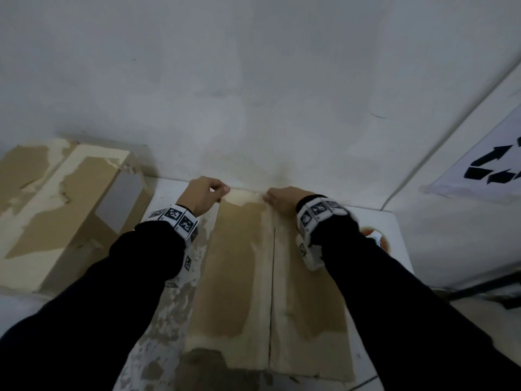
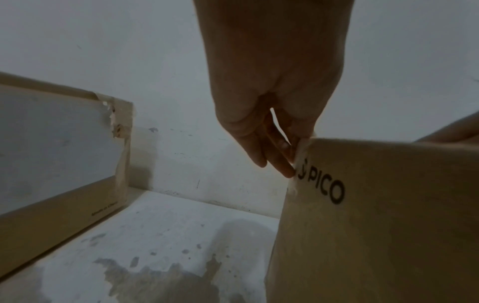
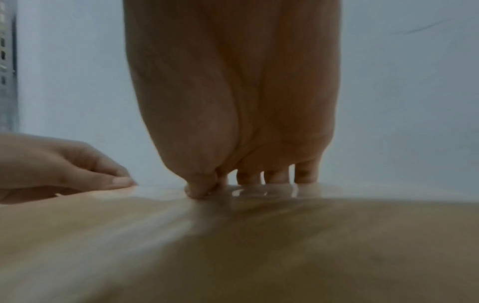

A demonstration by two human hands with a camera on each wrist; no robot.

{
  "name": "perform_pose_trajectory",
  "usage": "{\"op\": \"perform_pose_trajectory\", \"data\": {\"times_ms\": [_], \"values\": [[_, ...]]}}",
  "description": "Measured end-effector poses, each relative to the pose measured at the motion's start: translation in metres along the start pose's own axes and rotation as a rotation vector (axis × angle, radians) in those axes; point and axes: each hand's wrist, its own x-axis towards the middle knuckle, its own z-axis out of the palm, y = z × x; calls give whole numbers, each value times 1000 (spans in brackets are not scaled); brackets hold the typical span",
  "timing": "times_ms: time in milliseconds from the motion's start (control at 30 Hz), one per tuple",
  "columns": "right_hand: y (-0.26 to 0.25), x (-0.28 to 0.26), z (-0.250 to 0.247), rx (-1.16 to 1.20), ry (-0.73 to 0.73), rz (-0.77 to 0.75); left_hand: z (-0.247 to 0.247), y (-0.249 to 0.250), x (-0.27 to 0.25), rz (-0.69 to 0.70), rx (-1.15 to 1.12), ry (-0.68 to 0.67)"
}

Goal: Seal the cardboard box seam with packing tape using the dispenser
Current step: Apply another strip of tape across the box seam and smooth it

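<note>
A tan cardboard box (image 1: 234,277) lies on the white table, its centre seam (image 1: 273,292) running away from me toward the wall. A pale glossy strip (image 1: 242,196), seemingly clear tape, crosses the box's far end. My left hand (image 1: 204,193) is at the far left corner, thumb on top. Its fingers (image 2: 274,160) reach straight down the side of the box (image 2: 376,225), marked "PICO". My right hand (image 1: 282,198) rests at the far edge by the seam. Its thumb presses the shiny strip (image 3: 259,191) and its fingers (image 3: 277,174) drop over the edge. No dispenser is visible.
A second, larger torn-faced box (image 1: 56,215) stands at the left of the table (image 1: 166,193). The wall rises directly behind the box. A round reddish-rimmed object (image 1: 376,238) lies partly hidden behind my right forearm. A recycling-symbol sheet (image 1: 493,167) hangs at the right.
</note>
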Motion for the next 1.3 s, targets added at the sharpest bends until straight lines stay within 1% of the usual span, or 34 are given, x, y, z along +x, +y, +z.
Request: {"op": "perform_pose_trajectory", "data": {"times_ms": [100, 300, 433, 533, 633, 733, 833, 933, 1000, 1067, 1133, 1233, 1300], "values": [[25, -15, -2, 99, -30, 37, 4, 1, -2, -17, -15, 11], [27, -15, -5, 114, -5, -15, 9, 5, -3, -28, -24, 49], [35, -20, -5, 136, -26, -35, 9, 3, -5, -37, -51, 65], [56, -25, -5, 147, -52, 15, 11, 4, -5, -26, -49, 67], [65, -27, -4, 147, -7, 39, 11, 5, -3, -24, -37, 62], [61, -25, -4, 117, 5, 49, 11, 6, -2, -5, 25, 64], [46, -26, -3, 16, 46, 43, 12, 10, -2, 106, 88, 83], [15, -28, 1, -134, 12, -75, 15, 18, 2, 238, 308, 19], [6, -27, 4, -152, -31, -121, 15, 23, 4, 264, 455, -26], [14, -31, 5, -158, -67, -115, 12, 25, 4, 246, 537, -60], [33, -40, 4, -156, -76, -79, 10, 23, 4, 218, 575, -90], [71, -58, 11, -90, -44, -12, 11, 22, 2, 164, 580, -76], [87, -69, 22, -1, -4, -10, 15, 24, 0, 173, 622, -78]]}}
